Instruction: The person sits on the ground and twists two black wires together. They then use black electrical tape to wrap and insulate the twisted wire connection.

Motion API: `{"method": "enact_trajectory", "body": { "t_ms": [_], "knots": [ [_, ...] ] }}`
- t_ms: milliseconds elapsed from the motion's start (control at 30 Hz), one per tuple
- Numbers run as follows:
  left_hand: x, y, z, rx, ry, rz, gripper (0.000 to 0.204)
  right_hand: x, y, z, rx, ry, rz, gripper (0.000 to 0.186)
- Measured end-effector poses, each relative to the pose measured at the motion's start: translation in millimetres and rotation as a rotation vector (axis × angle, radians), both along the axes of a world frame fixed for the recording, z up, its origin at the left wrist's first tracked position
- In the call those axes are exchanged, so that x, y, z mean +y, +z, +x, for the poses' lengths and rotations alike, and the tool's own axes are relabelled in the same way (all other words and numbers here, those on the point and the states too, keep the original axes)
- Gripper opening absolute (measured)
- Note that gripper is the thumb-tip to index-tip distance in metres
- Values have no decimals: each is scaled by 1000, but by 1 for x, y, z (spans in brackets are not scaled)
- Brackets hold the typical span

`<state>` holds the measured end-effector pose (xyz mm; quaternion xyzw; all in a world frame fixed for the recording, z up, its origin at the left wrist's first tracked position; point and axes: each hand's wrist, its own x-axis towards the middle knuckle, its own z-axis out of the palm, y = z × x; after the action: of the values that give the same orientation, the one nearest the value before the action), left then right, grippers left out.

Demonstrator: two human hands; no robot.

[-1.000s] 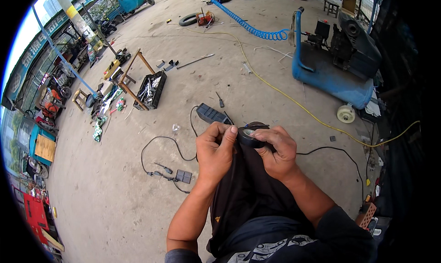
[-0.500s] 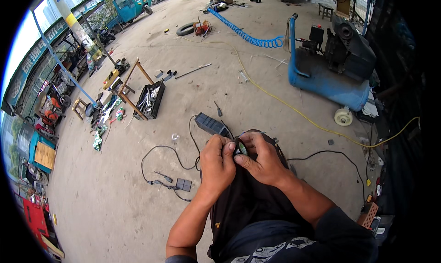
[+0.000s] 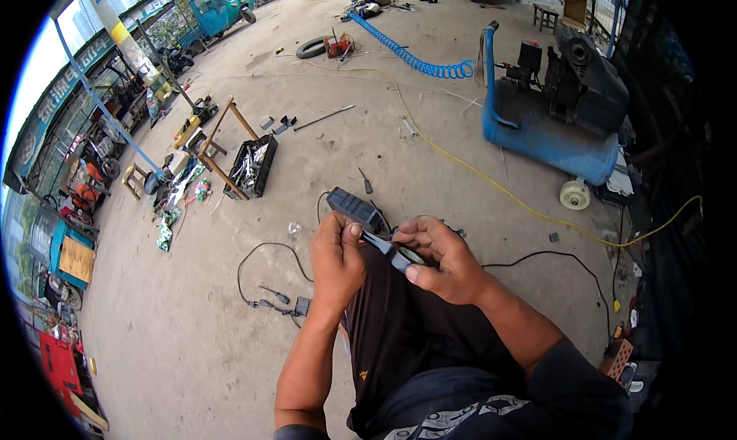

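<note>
Above my lap, my right hand grips a roll of dark electrical tape with a greenish inner ring. A strip of the tape runs off the roll to my left hand, whose thumb and fingertips pinch its end. The strip looks taut between the two hands. Just beyond them on the ground lies a dark ribbed box like a charger, with a black cable. Past it is a small screwdriver. Left of my knees, a black cable loops across the concrete to connectors and a small grey block, partly covered by my left forearm.
A blue air compressor stands at the right, with a coiled blue hose beyond. A yellow hose crosses the floor. Left of centre sits a black crate of metal tools beside a wooden frame. A tyre lies farther off.
My hands were together around the tape roll. Now my left hand has moved left, drawing out a strip, while the right keeps the roll.
</note>
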<state>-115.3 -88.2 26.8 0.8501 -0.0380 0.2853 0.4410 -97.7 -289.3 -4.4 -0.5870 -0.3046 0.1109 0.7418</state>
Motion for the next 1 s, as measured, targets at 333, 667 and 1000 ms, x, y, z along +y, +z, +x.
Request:
{"method": "enact_trajectory", "body": {
  "t_ms": [333,667,1000],
  "knots": [
    [7,-6,-3,-5,-108,-44,19,-5,-1,10,378,294,192,77],
    [0,11,-12,-188,-109,176,9,0,1,9,178,160,-161,37],
    [30,-19,-13,-91,55,61,19,-28,-6,-3,176,319,32,68]
  ]
}}
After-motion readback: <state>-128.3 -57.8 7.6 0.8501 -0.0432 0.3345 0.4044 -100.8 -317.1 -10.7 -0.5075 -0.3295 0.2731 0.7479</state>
